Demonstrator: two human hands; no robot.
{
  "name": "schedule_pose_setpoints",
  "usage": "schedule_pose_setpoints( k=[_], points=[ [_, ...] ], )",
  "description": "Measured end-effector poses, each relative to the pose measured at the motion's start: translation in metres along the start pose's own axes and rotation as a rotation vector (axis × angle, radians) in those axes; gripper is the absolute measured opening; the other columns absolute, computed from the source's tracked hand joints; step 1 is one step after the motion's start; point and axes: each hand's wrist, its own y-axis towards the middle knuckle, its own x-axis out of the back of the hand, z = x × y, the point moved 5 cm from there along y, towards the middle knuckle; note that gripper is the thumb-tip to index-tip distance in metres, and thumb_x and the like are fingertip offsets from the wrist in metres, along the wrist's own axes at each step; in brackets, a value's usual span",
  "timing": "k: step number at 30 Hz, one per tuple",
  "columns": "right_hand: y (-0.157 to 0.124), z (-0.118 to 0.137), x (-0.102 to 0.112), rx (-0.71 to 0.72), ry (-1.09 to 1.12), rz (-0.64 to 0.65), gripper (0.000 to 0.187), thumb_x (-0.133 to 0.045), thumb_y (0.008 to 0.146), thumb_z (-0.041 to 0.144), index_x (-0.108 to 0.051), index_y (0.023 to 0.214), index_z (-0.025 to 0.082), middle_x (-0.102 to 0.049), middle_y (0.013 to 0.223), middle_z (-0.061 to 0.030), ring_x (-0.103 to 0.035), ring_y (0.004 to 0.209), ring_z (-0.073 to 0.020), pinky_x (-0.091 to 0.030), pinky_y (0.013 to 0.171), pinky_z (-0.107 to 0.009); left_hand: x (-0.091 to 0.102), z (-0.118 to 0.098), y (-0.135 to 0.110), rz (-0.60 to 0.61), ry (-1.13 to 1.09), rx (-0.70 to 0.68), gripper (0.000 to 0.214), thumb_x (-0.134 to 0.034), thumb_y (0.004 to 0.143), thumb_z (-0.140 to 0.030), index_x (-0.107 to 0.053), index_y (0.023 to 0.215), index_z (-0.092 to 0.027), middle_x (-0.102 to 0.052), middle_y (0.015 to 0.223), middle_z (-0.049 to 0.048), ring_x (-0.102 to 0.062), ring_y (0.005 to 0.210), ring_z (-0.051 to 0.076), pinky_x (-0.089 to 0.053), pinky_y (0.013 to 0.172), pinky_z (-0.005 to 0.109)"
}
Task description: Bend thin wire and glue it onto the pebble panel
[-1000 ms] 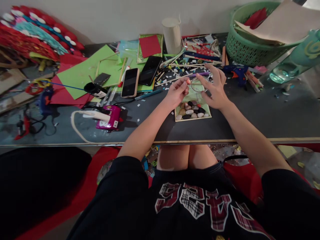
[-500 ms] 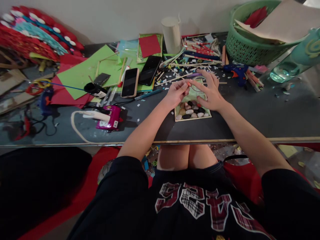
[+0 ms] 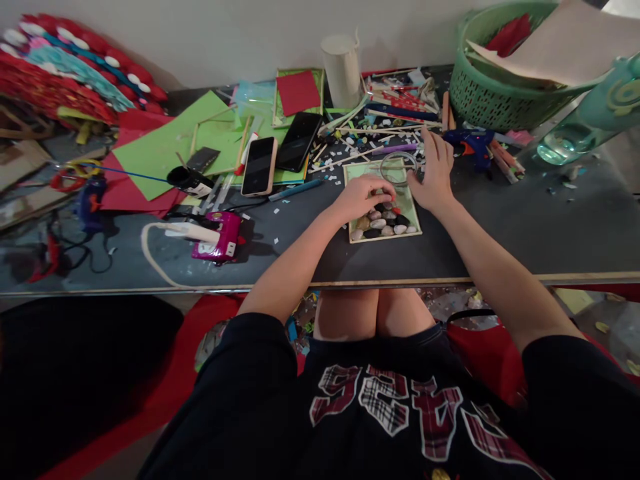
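Note:
A small green card with a wooden frame (image 3: 356,171) lies on the dark table. Several pebbles (image 3: 384,225) fill its near end. My left hand (image 3: 361,197) rests over the pebbles with its fingers curled down, pinching something small that I cannot make out. My right hand (image 3: 434,175) lies flat on the table at the card's right edge, fingers stretched out. A clear ring (image 3: 399,167) sits at the card's far right corner, touching my right fingertips.
Two phones (image 3: 261,165) (image 3: 299,140) lie left of the card on green paper (image 3: 170,143). A pink device (image 3: 223,234) sits nearer the front edge. A green basket (image 3: 495,100) and blue glue gun (image 3: 467,142) stand at right, a white cylinder (image 3: 343,70) behind.
Both hands came down from above the card. My left hand dropped onto the pebbles; my right hand moved right and flattened on the table beside the ring.

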Motion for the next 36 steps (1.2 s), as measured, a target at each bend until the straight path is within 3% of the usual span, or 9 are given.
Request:
schedule_pose_setpoints(
  k=[3,6,19,27,36],
  points=[
    [-0.002,0.005,-0.001,0.027,0.001,-0.017,0.078,-0.051,0.095,0.058,-0.033,0.165,0.026,-0.045,0.163,-0.0166,-0.039,0.149,-0.0447,-0.031,0.122,-0.072,-0.006,-0.005,0.002,0.067,0.131,-0.051,0.012,-0.07,0.097,-0.026,-0.081,0.098,-0.022,-0.08,0.1,0.0071,-0.069,0.102,0.022,-0.052,0.091,0.036],
    [-0.002,0.007,-0.004,0.052,0.001,-0.008,0.075,-0.05,0.096,0.059,-0.038,0.163,0.028,-0.047,0.161,-0.0155,-0.04,0.147,-0.0444,-0.031,0.122,-0.072,-0.009,-0.004,0.006,0.081,0.18,-0.093,0.014,-0.068,0.099,-0.026,-0.081,0.1,-0.023,-0.08,0.102,0.0073,-0.069,0.107,0.024,-0.053,0.097,0.04],
    [-0.001,0.006,-0.01,0.058,0.008,0.008,0.069,-0.051,0.094,0.058,-0.045,0.156,0.029,-0.049,0.158,-0.0146,-0.041,0.144,-0.0438,-0.036,0.116,-0.069,-0.017,-0.005,0.012,0.225,0.306,-0.121,0.023,-0.058,0.101,-0.02,-0.081,0.104,-0.02,-0.077,0.104,0.0117,-0.067,0.11,0.027,-0.051,0.099,0.043],
    [-0.002,0.01,-0.009,0.062,0.002,0.025,0.067,-0.054,0.092,0.052,-0.048,0.154,0.027,-0.049,0.159,-0.0145,-0.041,0.146,-0.0435,-0.036,0.117,-0.067,-0.015,-0.01,0.014,0.163,0.282,-0.067,0.02,-0.065,0.093,-0.019,-0.084,0.094,-0.022,-0.08,0.095,0.0081,-0.07,0.099,0.025,-0.053,0.097,0.042],
    [-0.005,0.015,-0.005,0.045,-0.039,0.047,0.058,-0.056,0.093,0.051,-0.058,0.146,0.025,-0.049,0.159,-0.0146,-0.042,0.144,-0.0421,-0.038,0.116,-0.065,-0.016,-0.008,0.015,0.148,0.2,0.072,0.023,-0.065,0.085,-0.019,-0.087,0.091,-0.023,-0.082,0.09,0.0081,-0.07,0.078,0.022,-0.056,0.08,0.037]
  ],
)
